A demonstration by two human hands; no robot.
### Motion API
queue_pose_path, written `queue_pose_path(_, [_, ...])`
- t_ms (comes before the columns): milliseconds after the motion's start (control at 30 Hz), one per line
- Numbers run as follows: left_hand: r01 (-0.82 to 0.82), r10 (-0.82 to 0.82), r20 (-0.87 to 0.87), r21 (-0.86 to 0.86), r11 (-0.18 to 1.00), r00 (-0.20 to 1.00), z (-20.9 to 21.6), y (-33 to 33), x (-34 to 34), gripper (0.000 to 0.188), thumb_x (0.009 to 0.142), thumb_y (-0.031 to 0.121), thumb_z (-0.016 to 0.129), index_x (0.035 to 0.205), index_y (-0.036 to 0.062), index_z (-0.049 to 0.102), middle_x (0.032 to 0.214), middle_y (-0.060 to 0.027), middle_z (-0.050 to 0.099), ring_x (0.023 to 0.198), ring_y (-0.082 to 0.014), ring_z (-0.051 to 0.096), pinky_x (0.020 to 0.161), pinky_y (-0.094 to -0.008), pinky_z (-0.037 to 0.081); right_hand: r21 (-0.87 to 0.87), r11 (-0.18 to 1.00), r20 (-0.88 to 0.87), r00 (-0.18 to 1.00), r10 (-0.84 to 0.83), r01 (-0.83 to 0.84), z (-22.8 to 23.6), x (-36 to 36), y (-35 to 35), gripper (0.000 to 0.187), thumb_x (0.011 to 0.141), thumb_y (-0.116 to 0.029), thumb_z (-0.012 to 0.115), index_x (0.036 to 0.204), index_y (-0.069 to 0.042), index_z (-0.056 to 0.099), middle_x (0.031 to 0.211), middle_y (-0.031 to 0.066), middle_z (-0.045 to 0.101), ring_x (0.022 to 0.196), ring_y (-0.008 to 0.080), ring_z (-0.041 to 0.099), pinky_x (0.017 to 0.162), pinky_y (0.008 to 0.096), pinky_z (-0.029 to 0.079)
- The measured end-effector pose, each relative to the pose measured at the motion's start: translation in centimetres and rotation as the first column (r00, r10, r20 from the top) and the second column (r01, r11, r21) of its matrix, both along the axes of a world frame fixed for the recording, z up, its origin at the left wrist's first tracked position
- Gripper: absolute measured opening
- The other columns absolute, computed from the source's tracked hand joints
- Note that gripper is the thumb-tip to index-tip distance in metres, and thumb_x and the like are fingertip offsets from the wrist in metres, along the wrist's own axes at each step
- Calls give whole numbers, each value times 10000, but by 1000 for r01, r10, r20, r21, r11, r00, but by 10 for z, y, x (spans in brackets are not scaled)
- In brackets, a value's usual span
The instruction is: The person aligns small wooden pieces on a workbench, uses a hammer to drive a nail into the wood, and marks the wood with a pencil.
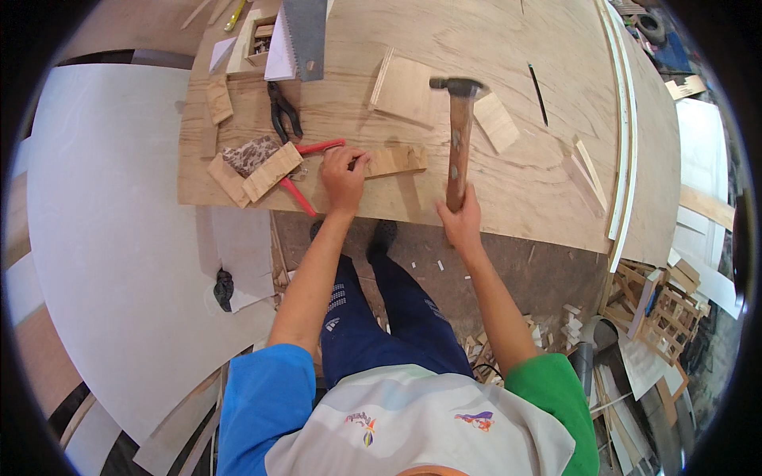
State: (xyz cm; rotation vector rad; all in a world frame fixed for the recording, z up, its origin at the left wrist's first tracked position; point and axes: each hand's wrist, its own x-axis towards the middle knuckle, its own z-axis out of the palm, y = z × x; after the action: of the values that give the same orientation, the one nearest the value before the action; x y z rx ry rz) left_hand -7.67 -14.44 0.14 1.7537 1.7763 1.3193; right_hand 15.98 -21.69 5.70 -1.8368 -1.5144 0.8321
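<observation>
My right hand [462, 218] is closed round the lower end of the wooden handle of a claw hammer [459, 143]. The dark hammer head is raised, and its edges are slightly blurred. My left hand [343, 181] rests at the left end of a short wooden block [397, 161] near the table's front edge. Its thumb and fingers are pinched together over the block; what is between them is too small to make out. Just left of it, a red-handled tool [298, 197] lies partly under a wooden piece [272, 172] and a mottled brown bundle [250, 155].
Black-handled pliers [284, 113] and a handsaw [307, 40] lie toward the back left of the plywood table [508, 206]. Flat wood pieces [405, 87] and a black pencil [538, 95] are farther back. A white sheet [119, 238] stands left; wood scraps [667, 317] pile up right.
</observation>
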Motion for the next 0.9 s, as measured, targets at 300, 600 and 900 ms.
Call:
queue_pose_path(300, [-6, 7, 33, -25, 1000, 999, 8, -1, 4, 111, 755, 92, 781, 814, 39, 703, 876, -89, 702, 871, -280, 648, 782, -375, 507, -98, 990, 21, 994, 107, -105, 1, -22, 82, 498, 743, -115, 778, 1117, 15, 477, 1047, 269, 590, 1026, 472, 561, 842, 499, 456])
queue_pose_path(600, [17, -9, 109, -78, 997, 994, 15, -2, 5, 104, 779, 83, 768, 848, 18, 725, 895, -114, 710, 862, -287, 669, 774, -364, 520, 166, 922, 63, 937, 345, -351, -8, -30, 75, 496, 718, 30, 731, 1158, 6, 504, 1139, 210, 570, 1125, 422, 506, 948, 465, 432])
queue_pose_path(900, [134, -125, 173, -44, 990, 977, 35, -6, 16, 95, 774, 56, 764, 853, 15, 730, 908, -124, 723, 879, -286, 682, 816, -359, 521, 173, 922, 190, 930, 315, -347, 5, -22, 36, 480, 695, 22, 729, 1131, 10, 531, 1182, 209, 551, 1138, 430, 475, 976, 483, 407])
